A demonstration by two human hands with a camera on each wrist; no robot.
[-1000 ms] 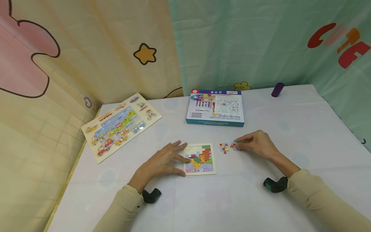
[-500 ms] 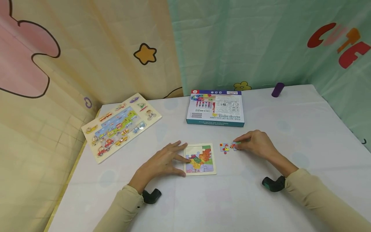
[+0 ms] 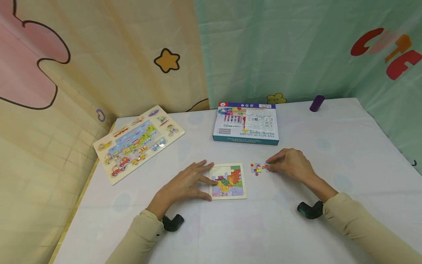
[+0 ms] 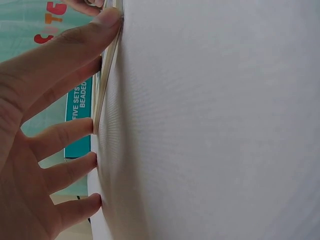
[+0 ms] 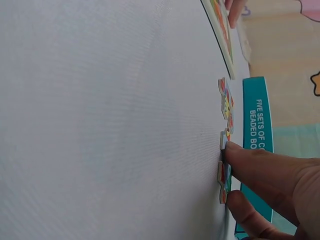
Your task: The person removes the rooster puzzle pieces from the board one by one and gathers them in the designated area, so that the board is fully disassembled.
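A small framed jigsaw puzzle [image 3: 244,183] lies flat on the table, partly filled with colourful pieces; its upper left shows a pale gap. My left hand [image 3: 186,182] rests on its left side with spread, fairly straight fingers, the thumb at the near left corner. To the right of the frame lies a loose puzzle piece [image 3: 255,168]. My right hand [image 3: 293,165] pinches another puzzle piece [image 5: 225,182] against the tabletop between thumb and a finger, and covers part of it. In the right wrist view, a small piece edge [image 5: 223,140] shows by the thumb tip.
Behind the puzzle lies a flat box [image 3: 245,124] labelled for beaded boxes. A larger vehicle puzzle board [image 3: 139,145] lies at the back left. Near the far right edge is a purple cylinder [image 3: 317,103]. Patterned curtains [image 3: 263,47] stand behind the white table [image 3: 230,234].
My right wrist and forearm have shifted slightly left, while the fingertips stay at the same loose pieces. The left hand and the puzzle frame have kept their places.
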